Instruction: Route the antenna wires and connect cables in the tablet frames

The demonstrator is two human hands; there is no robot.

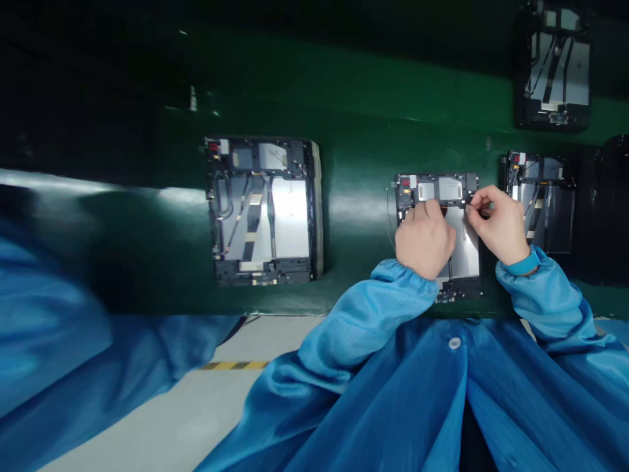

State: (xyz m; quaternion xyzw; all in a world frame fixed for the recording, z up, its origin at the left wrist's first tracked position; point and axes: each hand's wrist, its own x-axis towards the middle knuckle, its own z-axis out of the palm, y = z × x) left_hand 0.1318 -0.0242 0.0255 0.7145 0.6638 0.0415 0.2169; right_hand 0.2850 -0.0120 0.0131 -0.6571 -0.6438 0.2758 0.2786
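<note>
An opened tablet-like device [470,259] lies in front of me on the green work surface, its silver plates, black frame and small parts exposed. My left hand [425,239] rests over its left middle part with the fingers curled down. Those fingertips are hidden behind the hand, so whatever they grip does not show. At the device's upper right edge, my right hand [498,223] has thumb and forefinger pinched together. Anything between them is too small to name. A thin dark wire [388,219] loops out past the device's left side.
Another opened device [289,216] lies to the left. On the right are a similar device [538,190], partly behind my right hand, and one farther back [580,72]. A blue sleeve [162,354] of another person enters at lower left. The green table [358,262] ends just before me.
</note>
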